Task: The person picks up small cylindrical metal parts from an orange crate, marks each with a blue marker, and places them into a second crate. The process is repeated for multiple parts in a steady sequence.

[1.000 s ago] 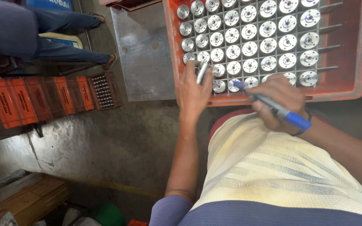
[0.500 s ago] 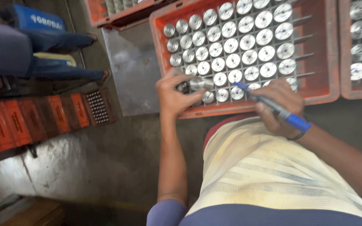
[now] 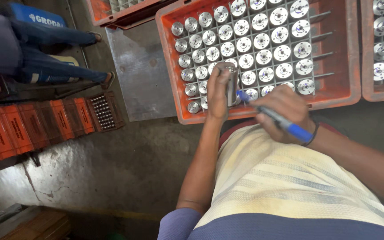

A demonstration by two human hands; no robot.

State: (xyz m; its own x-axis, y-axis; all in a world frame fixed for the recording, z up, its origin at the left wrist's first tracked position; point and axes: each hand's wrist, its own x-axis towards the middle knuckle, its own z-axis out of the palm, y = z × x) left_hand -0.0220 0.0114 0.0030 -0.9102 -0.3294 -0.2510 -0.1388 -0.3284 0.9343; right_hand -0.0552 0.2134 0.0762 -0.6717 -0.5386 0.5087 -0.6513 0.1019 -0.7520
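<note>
A silvery metal cylinder is gripped upright in the left hand, lifted just above the near rows of the orange crate. A blue marker pen is clasped in the right hand, its tip brought up beside the cylinder's lower end; whether they touch cannot be told. The crate is divided by a grid and filled with rows of matching round metal parts standing on end. A flat steel plate is laid just left of the crate, on the concrete floor. Further left of the crate, a row of orange boxes is seen, and beyond them the legs of another person in blue trousers. A second orange crate of similar parts is set to the right.
</note>
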